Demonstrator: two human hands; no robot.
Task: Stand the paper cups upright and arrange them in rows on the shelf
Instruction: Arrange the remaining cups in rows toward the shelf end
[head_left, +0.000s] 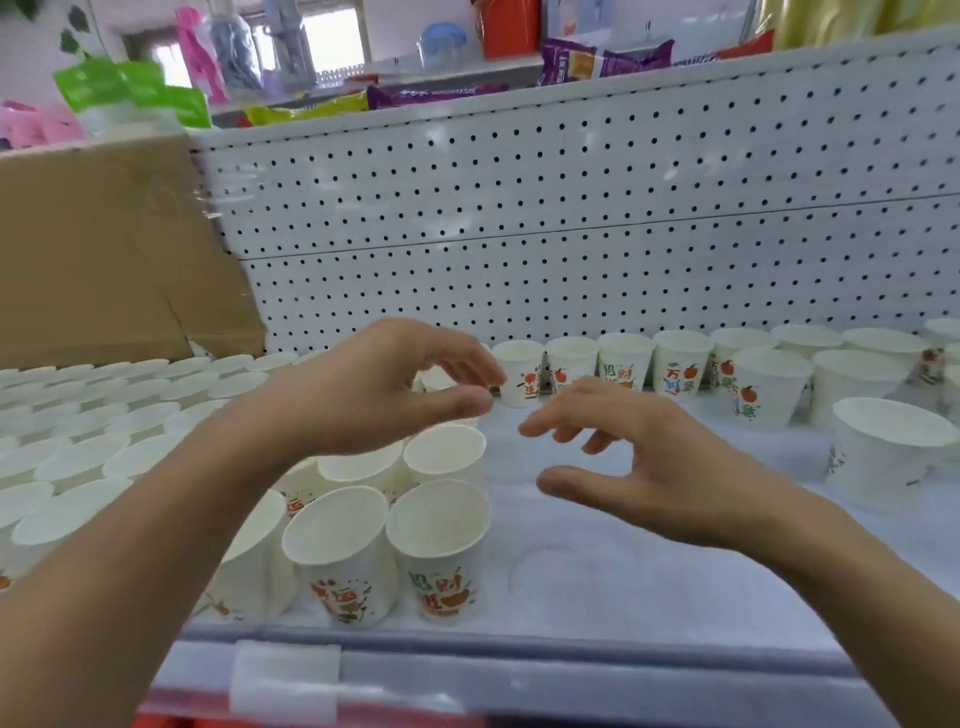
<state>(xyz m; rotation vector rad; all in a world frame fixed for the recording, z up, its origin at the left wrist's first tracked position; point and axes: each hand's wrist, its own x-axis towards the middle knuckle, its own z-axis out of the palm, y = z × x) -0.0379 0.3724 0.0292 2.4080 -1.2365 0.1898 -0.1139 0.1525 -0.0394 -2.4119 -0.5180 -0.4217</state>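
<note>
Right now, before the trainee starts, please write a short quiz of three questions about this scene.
1. True or false: the left hand holds a cup.
2. Choose one. What stands right behind the back row of cups? A: pegboard. B: mirror. C: curtain.
3. Short answer: which hand hovers over the bare part of the shelf?

Key:
1. False, it holds nothing.
2. A.
3. The right hand.
</note>
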